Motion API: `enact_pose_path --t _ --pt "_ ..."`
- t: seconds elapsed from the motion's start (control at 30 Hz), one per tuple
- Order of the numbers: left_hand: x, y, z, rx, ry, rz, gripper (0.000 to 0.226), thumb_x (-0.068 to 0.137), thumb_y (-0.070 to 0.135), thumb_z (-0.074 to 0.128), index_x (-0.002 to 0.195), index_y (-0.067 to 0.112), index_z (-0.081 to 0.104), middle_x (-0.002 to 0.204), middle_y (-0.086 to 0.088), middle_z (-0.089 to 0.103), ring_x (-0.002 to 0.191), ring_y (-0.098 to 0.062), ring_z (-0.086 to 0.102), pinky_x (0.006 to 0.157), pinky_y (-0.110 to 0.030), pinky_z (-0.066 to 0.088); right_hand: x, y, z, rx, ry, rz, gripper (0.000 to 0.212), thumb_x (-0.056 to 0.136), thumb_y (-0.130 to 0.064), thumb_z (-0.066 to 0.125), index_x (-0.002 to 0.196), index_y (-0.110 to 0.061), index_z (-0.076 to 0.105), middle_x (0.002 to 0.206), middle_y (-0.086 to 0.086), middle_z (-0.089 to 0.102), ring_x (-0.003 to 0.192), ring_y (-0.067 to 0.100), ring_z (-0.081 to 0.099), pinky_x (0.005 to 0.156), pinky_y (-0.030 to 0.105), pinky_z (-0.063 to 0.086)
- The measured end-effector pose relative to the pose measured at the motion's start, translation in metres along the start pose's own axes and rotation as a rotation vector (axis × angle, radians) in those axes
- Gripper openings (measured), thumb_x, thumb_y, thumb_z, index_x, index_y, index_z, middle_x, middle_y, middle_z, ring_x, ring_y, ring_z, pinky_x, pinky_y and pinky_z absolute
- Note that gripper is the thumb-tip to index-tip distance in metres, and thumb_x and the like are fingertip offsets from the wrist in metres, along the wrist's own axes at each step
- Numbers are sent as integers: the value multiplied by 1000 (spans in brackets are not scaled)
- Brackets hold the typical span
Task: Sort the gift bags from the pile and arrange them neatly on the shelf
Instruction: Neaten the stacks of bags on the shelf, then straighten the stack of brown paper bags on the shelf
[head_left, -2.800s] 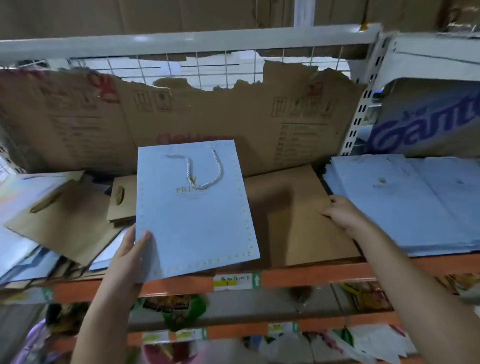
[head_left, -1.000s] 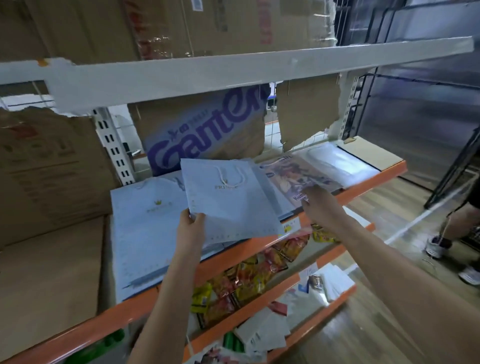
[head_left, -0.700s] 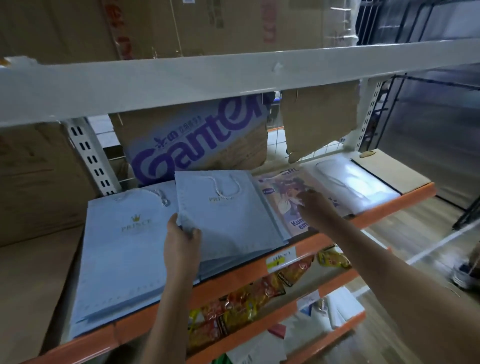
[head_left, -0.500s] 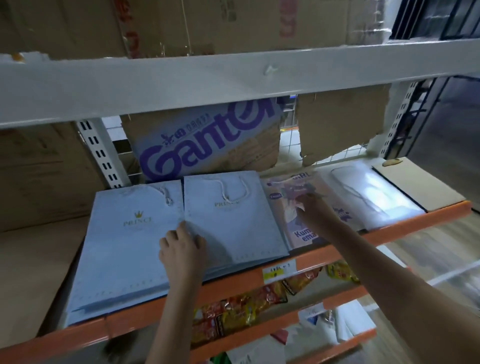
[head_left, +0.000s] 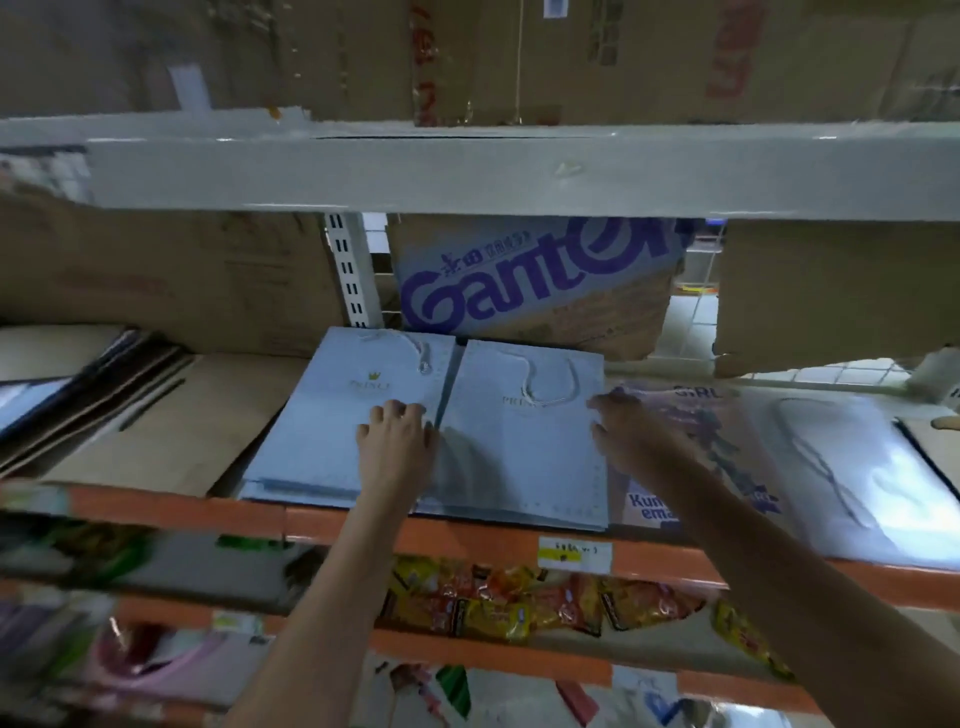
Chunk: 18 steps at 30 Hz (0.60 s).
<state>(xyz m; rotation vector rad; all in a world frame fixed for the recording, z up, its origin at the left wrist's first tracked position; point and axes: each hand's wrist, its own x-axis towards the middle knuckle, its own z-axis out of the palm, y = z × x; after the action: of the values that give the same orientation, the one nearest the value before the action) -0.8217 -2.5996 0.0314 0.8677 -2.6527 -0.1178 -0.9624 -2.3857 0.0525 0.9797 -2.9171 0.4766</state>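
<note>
Gift bags, pale blue: two stacks (head_left: 511, 447) flat on shelf (head_left: 467, 535) under both flat, unclenched grips, left hand (head_left: 397, 441), right hand (head_left: 631, 439); brown bags (head_left: 156, 431) leftward apparently unsorted.

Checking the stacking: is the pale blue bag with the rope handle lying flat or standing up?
Lying flat. The pale blue bag lies face up on the shelf, rope handle resting across its front.

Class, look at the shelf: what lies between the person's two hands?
In the head view, the right-hand pale blue gift bag, with its white cord handle, lies flat between the left hand and right hand.
</note>
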Motion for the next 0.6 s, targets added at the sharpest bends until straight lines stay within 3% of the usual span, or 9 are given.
enact_pose_path --t 0.3,0.43,0.6 --pt "-7 -136 -61 262 -65 -27 32 96 28 39 119 15 57 123 -8 57 115 -28 49 94 -40 35 26 -163 49 60 -42 -397 39 97 -8 33 135 -6 43 134 12 46 126 27 40 101 34 37" --pt "-23 -217 -87 350 -69 -99 31 98 28 36 118 18 57 120 -6 58 116 -25 49 97 -38 35 32 -259 78 58 -25 -534 39 96 -9 38 133 -4 44 133 15 49 124 30 42 103 33 34" --pt "-38 -329 -111 408 -69 -218 30 96 30 37 114 20 59 119 -3 59 115 -25 49 94 -37 36 42 -375 120 74 -57 -631 31 92 -11 43 120 -3 54 125 15 52 116 30 47 96 36 42"
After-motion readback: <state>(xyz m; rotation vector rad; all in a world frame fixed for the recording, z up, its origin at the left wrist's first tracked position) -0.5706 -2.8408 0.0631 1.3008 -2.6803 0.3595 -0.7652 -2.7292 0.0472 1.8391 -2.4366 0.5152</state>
